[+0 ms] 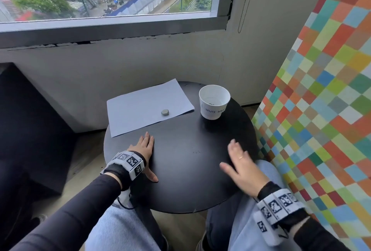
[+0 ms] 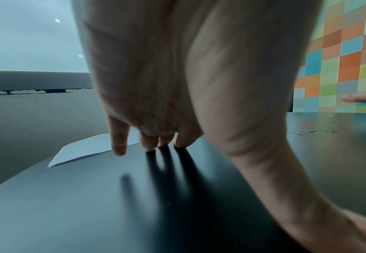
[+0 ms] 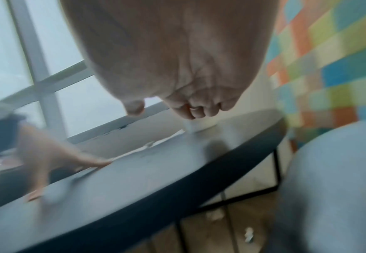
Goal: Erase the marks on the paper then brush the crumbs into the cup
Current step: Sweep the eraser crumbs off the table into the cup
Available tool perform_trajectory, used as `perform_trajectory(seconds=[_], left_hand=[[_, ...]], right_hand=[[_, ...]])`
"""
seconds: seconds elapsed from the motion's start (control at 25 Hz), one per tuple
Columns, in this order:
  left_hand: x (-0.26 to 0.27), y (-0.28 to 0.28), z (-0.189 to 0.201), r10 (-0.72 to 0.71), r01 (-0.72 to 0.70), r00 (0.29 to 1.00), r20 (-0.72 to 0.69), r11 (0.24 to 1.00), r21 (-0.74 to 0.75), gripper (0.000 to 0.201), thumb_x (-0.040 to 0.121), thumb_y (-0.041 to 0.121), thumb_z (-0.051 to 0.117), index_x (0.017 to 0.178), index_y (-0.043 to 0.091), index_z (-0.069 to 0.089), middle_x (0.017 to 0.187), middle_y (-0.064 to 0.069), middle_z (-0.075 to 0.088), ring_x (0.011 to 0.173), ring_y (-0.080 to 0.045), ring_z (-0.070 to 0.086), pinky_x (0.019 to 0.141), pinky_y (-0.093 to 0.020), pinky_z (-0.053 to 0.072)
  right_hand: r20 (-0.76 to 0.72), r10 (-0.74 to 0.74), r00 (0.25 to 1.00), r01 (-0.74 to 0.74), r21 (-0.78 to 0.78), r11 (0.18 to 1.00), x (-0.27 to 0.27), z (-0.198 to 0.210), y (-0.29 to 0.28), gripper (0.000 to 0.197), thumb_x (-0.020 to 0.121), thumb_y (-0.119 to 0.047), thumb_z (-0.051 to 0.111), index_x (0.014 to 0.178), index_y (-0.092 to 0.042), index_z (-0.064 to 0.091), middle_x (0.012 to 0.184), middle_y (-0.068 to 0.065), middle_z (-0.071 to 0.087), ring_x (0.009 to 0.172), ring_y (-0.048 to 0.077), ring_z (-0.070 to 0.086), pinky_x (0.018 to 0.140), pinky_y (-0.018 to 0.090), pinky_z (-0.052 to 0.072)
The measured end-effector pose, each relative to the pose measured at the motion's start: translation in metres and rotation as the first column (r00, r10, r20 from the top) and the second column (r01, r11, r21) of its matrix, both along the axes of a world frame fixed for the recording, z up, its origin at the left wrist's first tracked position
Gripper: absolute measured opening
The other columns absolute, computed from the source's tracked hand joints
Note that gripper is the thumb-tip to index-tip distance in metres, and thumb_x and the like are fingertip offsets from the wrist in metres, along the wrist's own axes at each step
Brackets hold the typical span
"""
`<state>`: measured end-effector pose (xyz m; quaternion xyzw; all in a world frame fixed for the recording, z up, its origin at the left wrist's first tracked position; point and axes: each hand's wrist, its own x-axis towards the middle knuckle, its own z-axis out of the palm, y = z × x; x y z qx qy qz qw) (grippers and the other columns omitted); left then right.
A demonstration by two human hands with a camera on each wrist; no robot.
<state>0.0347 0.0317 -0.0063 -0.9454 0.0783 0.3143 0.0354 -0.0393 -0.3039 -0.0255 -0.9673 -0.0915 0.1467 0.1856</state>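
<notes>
A white sheet of paper [image 1: 148, 106] lies at the back left of the round black table [image 1: 180, 180], with a small grey round eraser [image 1: 165, 112] near its front edge. A white paper cup [image 1: 214, 101] marked "WASTE" stands right of the paper, dark crumbs in its bottom. A few crumbs [image 1: 196, 152] lie on the table between my hands. My left hand [image 1: 145, 150] rests flat on the table just in front of the paper [image 2: 91, 149], fingers [image 2: 119, 145] straight and empty. My right hand [image 1: 241, 164] hovers blurred above the table's right front, fingers spread, holding nothing.
A grey wall and window sill [image 1: 120, 36] stand behind the table. A panel of coloured squares [image 1: 321, 90] runs close along the right. A dark block [image 1: 30, 130] sits left. My knees [image 1: 124, 226] are under the table's front edge.
</notes>
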Motion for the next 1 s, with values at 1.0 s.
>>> perform_trajectory(seconds=[1.0], left_hand=[[0.000, -0.001, 0.000, 0.000, 0.000, 1.000, -0.003, 1.000, 0.016, 0.155, 0.056, 0.058, 0.089, 0.153, 0.005, -0.020, 0.161, -0.011, -0.026, 0.151, -0.027, -0.014, 0.121, -0.051, 0.016]], right_hand=[[-0.206, 0.356, 0.911, -0.385, -0.122, 0.915, 0.000, 0.018, 0.038, 0.108, 0.074, -0.080, 0.014, 0.152, -0.007, -0.005, 0.159, 0.005, -0.014, 0.146, 0.014, -0.012, 0.117, 0.030, -0.006]])
